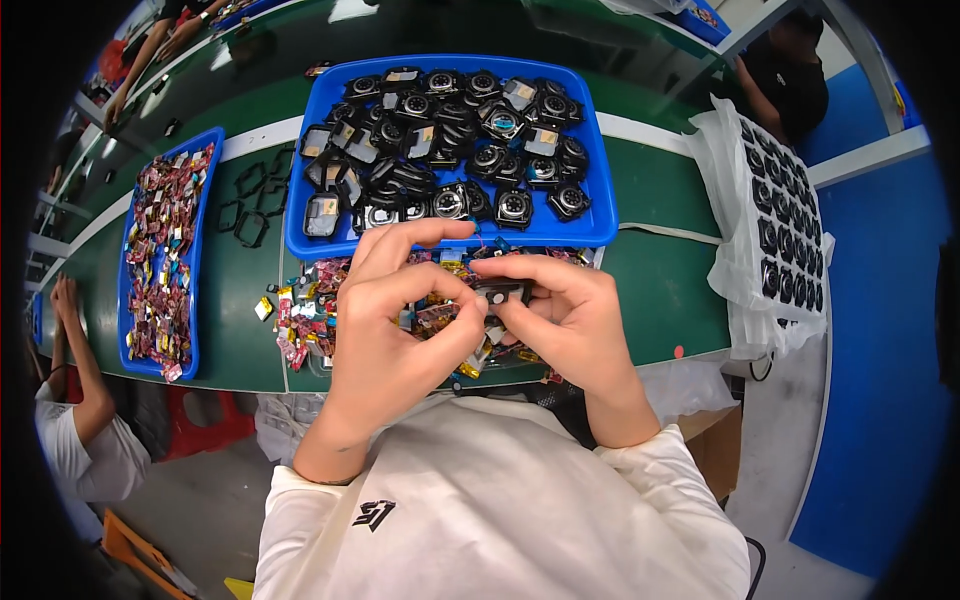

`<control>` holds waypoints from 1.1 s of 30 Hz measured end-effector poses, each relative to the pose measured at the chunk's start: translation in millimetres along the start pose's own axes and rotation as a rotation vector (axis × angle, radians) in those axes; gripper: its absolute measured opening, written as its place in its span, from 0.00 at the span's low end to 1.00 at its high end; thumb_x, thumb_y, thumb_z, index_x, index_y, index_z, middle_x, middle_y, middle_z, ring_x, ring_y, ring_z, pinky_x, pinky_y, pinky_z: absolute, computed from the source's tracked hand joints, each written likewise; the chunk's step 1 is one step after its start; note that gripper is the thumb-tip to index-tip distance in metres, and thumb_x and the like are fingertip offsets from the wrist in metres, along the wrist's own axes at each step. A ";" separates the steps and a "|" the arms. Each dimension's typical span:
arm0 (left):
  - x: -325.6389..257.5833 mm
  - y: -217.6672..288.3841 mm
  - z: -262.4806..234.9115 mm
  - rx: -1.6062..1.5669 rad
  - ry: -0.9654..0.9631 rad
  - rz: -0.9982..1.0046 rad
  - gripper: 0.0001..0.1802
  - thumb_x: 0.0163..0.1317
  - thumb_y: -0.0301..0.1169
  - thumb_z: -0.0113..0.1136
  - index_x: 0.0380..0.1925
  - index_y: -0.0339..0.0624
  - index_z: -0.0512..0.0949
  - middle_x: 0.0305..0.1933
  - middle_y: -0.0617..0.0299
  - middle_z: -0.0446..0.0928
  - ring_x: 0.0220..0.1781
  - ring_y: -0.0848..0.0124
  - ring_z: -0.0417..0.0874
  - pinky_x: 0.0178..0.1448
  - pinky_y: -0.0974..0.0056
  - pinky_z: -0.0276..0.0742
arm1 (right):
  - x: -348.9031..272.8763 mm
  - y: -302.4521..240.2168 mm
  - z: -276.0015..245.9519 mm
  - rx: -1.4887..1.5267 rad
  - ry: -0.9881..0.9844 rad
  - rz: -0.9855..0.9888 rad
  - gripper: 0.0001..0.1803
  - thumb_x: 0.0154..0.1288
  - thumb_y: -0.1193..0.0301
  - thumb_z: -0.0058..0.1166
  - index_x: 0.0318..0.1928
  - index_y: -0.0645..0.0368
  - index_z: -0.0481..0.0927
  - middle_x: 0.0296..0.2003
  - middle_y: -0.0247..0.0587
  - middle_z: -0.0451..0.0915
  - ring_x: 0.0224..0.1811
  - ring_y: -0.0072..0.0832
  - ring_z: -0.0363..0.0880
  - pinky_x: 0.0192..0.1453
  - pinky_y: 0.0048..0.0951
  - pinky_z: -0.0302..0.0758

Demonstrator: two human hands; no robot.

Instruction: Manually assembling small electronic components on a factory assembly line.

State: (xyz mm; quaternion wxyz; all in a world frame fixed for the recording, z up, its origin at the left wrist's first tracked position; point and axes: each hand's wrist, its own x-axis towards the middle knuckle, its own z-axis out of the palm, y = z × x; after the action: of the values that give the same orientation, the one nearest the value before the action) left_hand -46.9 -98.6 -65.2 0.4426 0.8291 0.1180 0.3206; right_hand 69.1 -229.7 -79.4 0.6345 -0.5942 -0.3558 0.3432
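Note:
In front of my chest, my right hand (575, 325) grips a small black watch case (508, 293) between thumb and fingers. My left hand (395, 315) pinches thumb and forefinger together at the case's left end; whatever lies between those fingertips is too small to tell. Its other fingers are raised and curved. Beneath both hands spreads a heap of small electronic parts (300, 318) in red, yellow, white and blue, partly covered by the hands. Just beyond stands a blue tray (604, 200) piled with black watch cases (445, 150), some face down, others showing pale inner parts.
To the left, a narrow blue tray (207, 215) holds more small parts. Several empty black frames (250, 200) lie beside it on the green table (670, 290). At right stands a stack of trays of round dark pieces (785, 220), wrapped in white sheeting (730, 200). Co-workers (85, 400) sit nearby.

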 end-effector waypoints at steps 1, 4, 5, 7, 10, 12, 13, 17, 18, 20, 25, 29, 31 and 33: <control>0.2 -0.2 1.0 0.024 0.003 0.006 0.03 0.40 0.23 0.64 0.19 0.39 0.81 0.48 0.54 0.79 0.48 0.61 0.75 0.53 0.60 0.68 | -0.5 1.0 1.0 0.002 0.006 0.001 0.16 0.59 0.85 0.52 0.49 0.66 0.78 0.40 0.38 0.80 0.28 0.11 0.76 0.30 0.12 0.72; 0.9 -0.5 2.7 0.086 0.003 0.030 0.03 0.40 0.23 0.64 0.19 0.39 0.81 0.48 0.54 0.79 0.48 0.60 0.75 0.52 0.59 0.68 | -1.1 3.9 1.6 0.082 -0.006 -0.018 0.17 0.60 0.85 0.51 0.50 0.67 0.78 0.39 0.38 0.80 0.29 0.12 0.76 0.30 0.14 0.74; 1.2 -0.6 2.9 0.122 0.002 0.047 0.02 0.40 0.23 0.64 0.19 0.38 0.81 0.48 0.54 0.79 0.48 0.59 0.75 0.52 0.59 0.68 | -1.3 5.5 0.8 0.053 -0.017 -0.035 0.17 0.60 0.85 0.51 0.50 0.67 0.78 0.40 0.38 0.80 0.29 0.12 0.77 0.30 0.14 0.74; 1.0 -2.0 3.0 0.127 0.007 0.046 0.02 0.40 0.23 0.64 0.19 0.38 0.81 0.47 0.54 0.79 0.48 0.59 0.75 0.52 0.58 0.68 | -1.5 7.0 0.7 0.022 -0.028 -0.054 0.17 0.60 0.85 0.51 0.51 0.67 0.78 0.40 0.39 0.80 0.30 0.12 0.78 0.30 0.14 0.74; -0.1 -2.8 4.6 0.127 0.021 0.030 0.02 0.41 0.23 0.64 0.18 0.38 0.80 0.47 0.54 0.80 0.48 0.58 0.75 0.52 0.58 0.68 | -3.0 7.4 1.9 0.018 -0.021 -0.053 0.17 0.60 0.84 0.52 0.51 0.67 0.77 0.39 0.40 0.80 0.30 0.13 0.79 0.30 0.15 0.75; -1.0 -2.4 4.8 0.122 0.031 0.016 0.02 0.41 0.23 0.64 0.18 0.38 0.80 0.47 0.54 0.80 0.48 0.58 0.74 0.52 0.58 0.68 | -3.6 7.4 2.4 -0.033 -0.024 -0.078 0.16 0.62 0.82 0.51 0.52 0.67 0.77 0.39 0.41 0.81 0.31 0.15 0.79 0.30 0.15 0.75; -1.1 -2.1 4.4 0.128 0.019 -0.004 0.02 0.42 0.23 0.63 0.19 0.37 0.80 0.47 0.54 0.80 0.49 0.59 0.75 0.54 0.59 0.67 | -4.0 8.5 3.2 -0.036 -0.025 -0.081 0.16 0.62 0.82 0.51 0.52 0.67 0.77 0.39 0.41 0.81 0.31 0.15 0.79 0.30 0.15 0.75; -1.8 0.7 4.0 0.129 0.010 -0.031 0.03 0.42 0.22 0.63 0.20 0.35 0.80 0.47 0.54 0.80 0.50 0.60 0.75 0.57 0.59 0.65 | -4.5 12.5 3.6 -0.019 -0.005 -0.112 0.14 0.65 0.80 0.50 0.51 0.67 0.78 0.40 0.43 0.81 0.30 0.17 0.80 0.30 0.17 0.77; -2.1 0.9 5.0 0.128 0.012 -0.031 0.03 0.42 0.22 0.63 0.20 0.35 0.80 0.47 0.54 0.80 0.50 0.60 0.75 0.57 0.59 0.65 | -4.7 12.5 3.1 -0.046 -0.002 -0.135 0.14 0.65 0.79 0.50 0.50 0.67 0.78 0.40 0.44 0.82 0.30 0.18 0.80 0.31 0.17 0.77; -2.7 1.2 7.4 0.156 0.051 -0.010 0.04 0.42 0.23 0.65 0.22 0.36 0.81 0.48 0.54 0.80 0.51 0.60 0.75 0.56 0.59 0.66 | -3.0 9.8 5.4 -0.080 0.037 -0.175 0.13 0.65 0.79 0.50 0.49 0.67 0.79 0.40 0.44 0.82 0.30 0.18 0.80 0.31 0.17 0.77; -12.0 7.2 6.1 0.199 0.157 0.024 0.08 0.43 0.21 0.67 0.27 0.37 0.83 0.43 0.55 0.82 0.43 0.62 0.78 0.49 0.63 0.71 | 1.3 4.4 7.4 -0.175 0.213 -0.237 0.12 0.62 0.81 0.51 0.45 0.66 0.82 0.36 0.41 0.83 0.28 0.15 0.79 0.31 0.17 0.77; -17.2 3.7 2.3 0.074 0.151 -0.089 0.09 0.44 0.21 0.69 0.29 0.38 0.84 0.35 0.58 0.83 0.33 0.66 0.79 0.39 0.66 0.73 | 0.4 8.6 4.9 -0.154 0.226 -0.236 0.11 0.61 0.81 0.53 0.44 0.65 0.82 0.35 0.40 0.84 0.27 0.15 0.78 0.30 0.17 0.77; -19.9 3.3 1.2 -0.033 0.112 -0.220 0.09 0.44 0.21 0.69 0.29 0.38 0.84 0.33 0.58 0.82 0.33 0.67 0.79 0.38 0.67 0.73 | 0.6 9.2 8.5 -0.098 0.224 -0.235 0.10 0.60 0.79 0.56 0.43 0.64 0.83 0.34 0.37 0.84 0.27 0.12 0.77 0.28 0.16 0.76; -23.0 0.2 -1.0 0.074 0.097 -0.132 0.07 0.45 0.22 0.69 0.28 0.38 0.84 0.28 0.61 0.81 0.28 0.72 0.77 0.32 0.70 0.70 | 0.3 6.7 9.2 -0.172 0.221 -0.224 0.10 0.58 0.79 0.57 0.42 0.63 0.83 0.33 0.36 0.84 0.26 0.13 0.78 0.28 0.18 0.75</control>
State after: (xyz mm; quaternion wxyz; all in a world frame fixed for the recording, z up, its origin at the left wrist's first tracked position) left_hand -65.2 -109.1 -74.4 0.4259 0.8188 0.2054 0.3257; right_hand 61.3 -224.3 -85.7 0.6509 -0.6370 -0.3759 0.1710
